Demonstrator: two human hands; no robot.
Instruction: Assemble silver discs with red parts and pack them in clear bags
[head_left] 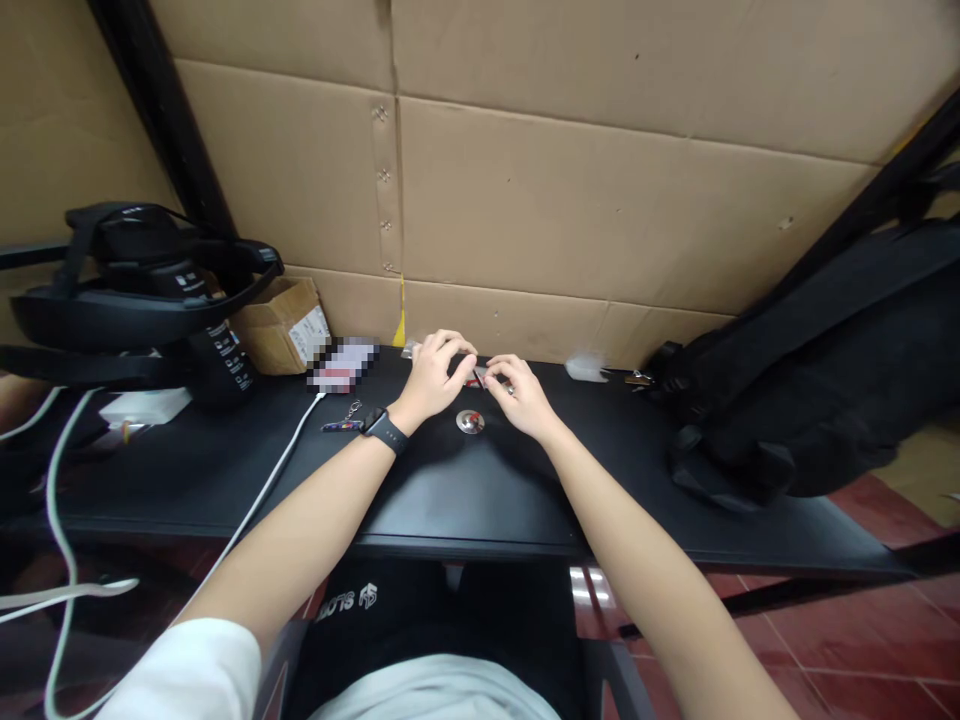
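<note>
Both my hands are close together over the back part of the black table (465,505). My left hand (439,372), with a dark watch (381,428) on its wrist, is curved palm-down, thumb apart from the fingers; nothing shows in its grip. My right hand (523,402) is closed, thumb and forefinger near each other at a small dark-and-red piece (478,378) between the hands. What exactly that piece is, I cannot make out. Just in front of the hands lies a shiny round metal disc (470,422) with red reflections or marks.
Left are a black headset (112,305), a cardboard box (281,325), a blurred-out phone-like item (343,365) on a white cable (281,460), and a keychain (343,426). A clear plastic piece (586,368) and a black bag (810,350) are right. Cardboard (525,200) walls the back.
</note>
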